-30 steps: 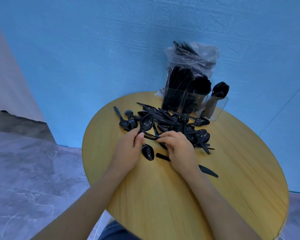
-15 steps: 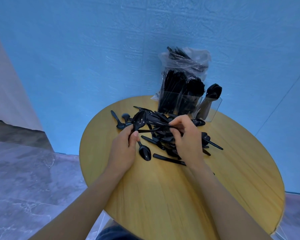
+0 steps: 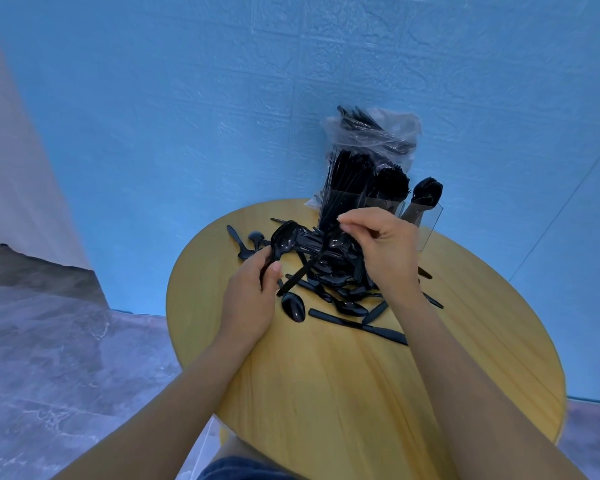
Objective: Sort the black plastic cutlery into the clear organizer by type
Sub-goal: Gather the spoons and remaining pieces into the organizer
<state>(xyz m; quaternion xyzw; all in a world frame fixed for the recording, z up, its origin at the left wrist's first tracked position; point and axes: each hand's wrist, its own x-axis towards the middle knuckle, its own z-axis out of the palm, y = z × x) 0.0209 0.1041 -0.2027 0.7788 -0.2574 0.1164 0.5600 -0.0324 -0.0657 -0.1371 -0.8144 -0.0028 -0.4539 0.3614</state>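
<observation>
A heap of black plastic cutlery (image 3: 340, 282) lies on the round wooden table (image 3: 361, 393). My left hand (image 3: 250, 299) grips the handle of a black spoon (image 3: 284, 240), bowl upward. My right hand (image 3: 385, 251) is raised over the heap and pinches another black piece (image 3: 303, 271) that slants down toward my left hand. The clear organizer (image 3: 426, 223) stands at the table's far edge, with upright cutlery packed in its left and middle compartments and spoons (image 3: 426, 192) in the right one.
A clear plastic bag (image 3: 374, 133) with more black cutlery leans behind the organizer against the blue wall. A knife (image 3: 357, 325) and a spoon (image 3: 293, 306) lie loose near the heap. Grey floor lies to the left of the table.
My right hand has risen from the heap, lifting a black piece with it. My left hand has kept its spoon and lifted it a little.
</observation>
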